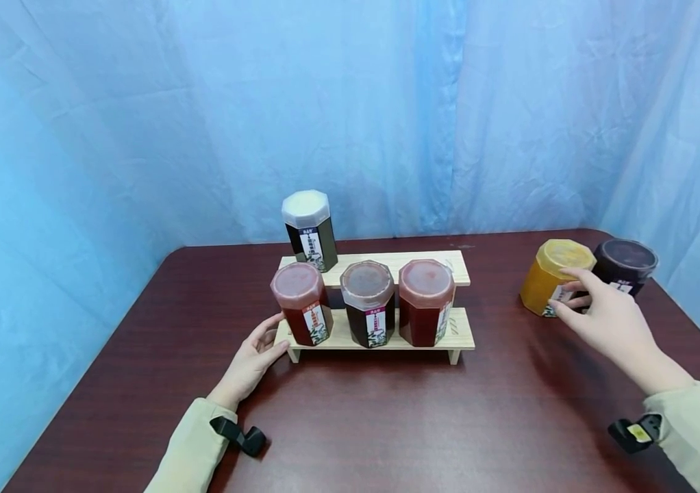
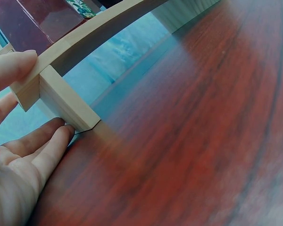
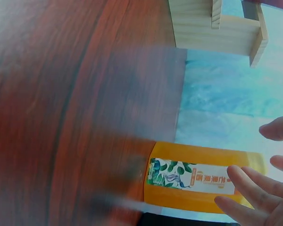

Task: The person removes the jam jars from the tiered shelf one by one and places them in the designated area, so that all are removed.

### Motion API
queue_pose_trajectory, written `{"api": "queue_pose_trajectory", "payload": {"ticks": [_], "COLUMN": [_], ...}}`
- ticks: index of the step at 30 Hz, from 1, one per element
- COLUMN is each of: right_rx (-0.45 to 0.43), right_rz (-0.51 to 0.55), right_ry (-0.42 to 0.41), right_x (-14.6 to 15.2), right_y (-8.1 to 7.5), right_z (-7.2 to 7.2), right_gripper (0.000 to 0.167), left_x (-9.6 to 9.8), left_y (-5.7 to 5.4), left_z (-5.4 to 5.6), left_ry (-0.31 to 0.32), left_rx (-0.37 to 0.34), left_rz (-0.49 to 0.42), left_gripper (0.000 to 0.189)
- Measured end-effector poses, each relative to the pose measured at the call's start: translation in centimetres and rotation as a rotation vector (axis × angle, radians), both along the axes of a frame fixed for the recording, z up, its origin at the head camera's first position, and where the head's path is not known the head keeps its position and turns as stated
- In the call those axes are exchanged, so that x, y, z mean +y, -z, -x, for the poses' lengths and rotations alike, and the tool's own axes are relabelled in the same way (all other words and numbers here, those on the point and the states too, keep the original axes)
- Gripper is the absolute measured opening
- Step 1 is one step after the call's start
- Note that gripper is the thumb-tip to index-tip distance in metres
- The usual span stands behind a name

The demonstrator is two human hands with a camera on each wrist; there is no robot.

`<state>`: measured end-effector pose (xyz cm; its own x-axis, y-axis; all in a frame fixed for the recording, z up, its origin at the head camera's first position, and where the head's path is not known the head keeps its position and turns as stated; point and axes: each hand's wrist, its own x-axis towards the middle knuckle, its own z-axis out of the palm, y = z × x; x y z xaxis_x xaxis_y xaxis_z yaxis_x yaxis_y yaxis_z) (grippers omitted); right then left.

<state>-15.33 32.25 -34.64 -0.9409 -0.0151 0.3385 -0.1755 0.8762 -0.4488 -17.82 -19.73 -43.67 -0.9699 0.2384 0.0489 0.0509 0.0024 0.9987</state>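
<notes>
A two-step wooden rack (image 1: pixel 350 335) stands mid-table. My left hand (image 1: pixel 251 361) holds its left end, thumb on the lower step's edge and fingers by the leg (image 2: pixel 68 101). Three jars line the lower step: a red one (image 1: pixel 302 301), a dark one (image 1: pixel 370 298) and another red one (image 1: pixel 427 301). On the upper step's left sits a dark jar with a white lid (image 1: pixel 313 229). To the right, my right hand (image 1: pixel 609 318) is at a yellow jar (image 3: pixel 193 153), fingers spread before its label and not closed round it.
Just right of the yellow jar stands a dark-lidded jar (image 1: pixel 624 260), partly behind my right hand. Blue curtains (image 1: pixel 350 123) hang behind and beside the dark red-brown table (image 1: pixel 362 424). The upper step (image 1: pixel 399 263) has bare wood right of its jar.
</notes>
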Motion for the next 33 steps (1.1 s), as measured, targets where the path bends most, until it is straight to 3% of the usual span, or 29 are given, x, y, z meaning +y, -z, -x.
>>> {"api": "queue_pose_trajectory", "payload": {"ticks": [11, 19, 33], "right_rx": [0.012, 0.015, 0.076], "right_rz": [0.015, 0.073, 0.091], "right_ry": [-0.043, -0.061, -0.135], "right_x": [-2.3, -4.6, -8.4], "right_y": [-0.6, -1.3, -4.3], "right_z": [0.6, 0.9, 2.1], "right_gripper": [0.050, 0.048, 0.047], "left_x": [0.0, 0.1, 0.1], "left_y": [0.0, 0.0, -0.1], "left_z": [0.1, 0.0, -0.1], "left_ry": [0.000, 0.002, 0.002], "left_rx": [0.030, -0.012, 0.022], "left_rz": [0.004, -0.001, 0.014], "left_gripper": [0.060, 0.061, 0.060]}}
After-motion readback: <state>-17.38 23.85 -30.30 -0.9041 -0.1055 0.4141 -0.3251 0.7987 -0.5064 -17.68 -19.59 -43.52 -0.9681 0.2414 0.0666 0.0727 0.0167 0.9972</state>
